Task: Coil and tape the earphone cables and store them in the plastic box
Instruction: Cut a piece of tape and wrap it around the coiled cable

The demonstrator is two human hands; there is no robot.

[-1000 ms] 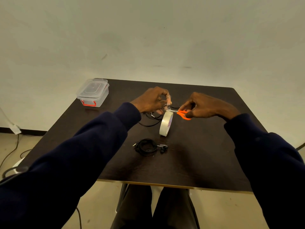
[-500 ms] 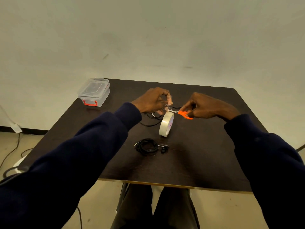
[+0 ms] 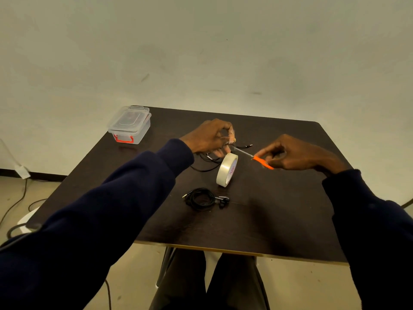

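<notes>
the left hand [image 3: 210, 137] is curled, and its finger and thumb pinch a small clear bit of tape [image 3: 230, 140] just above the tape roll [image 3: 225, 171]. the right hand [image 3: 297, 154] is curled round the orange scissors [image 3: 262, 162]. the blades point to 9 o'clock, at the tape. i cannot tell if the blades are open.

the roll stands on its edge near the middle of the table [image 3: 279, 220]. one coiled earphone cable [image 3: 201, 196] lies at 6 o'clock from the roll. a loose cable [image 3: 204, 170] lies at 11 o'clock from the roll, partly under the left hand. the plastic box [image 3: 129, 124] sits at 10 o'clock, well apart, with its lid on.

the step looks like cutting a strip of tape. to do it well, keep the tape pulled tight so it does not fold and stick to itself. keep fingers away from the blades and snip once. hold the strip by one end only, so the sticky side stays good for the coil. pull gently, or the roll could tip over.
</notes>
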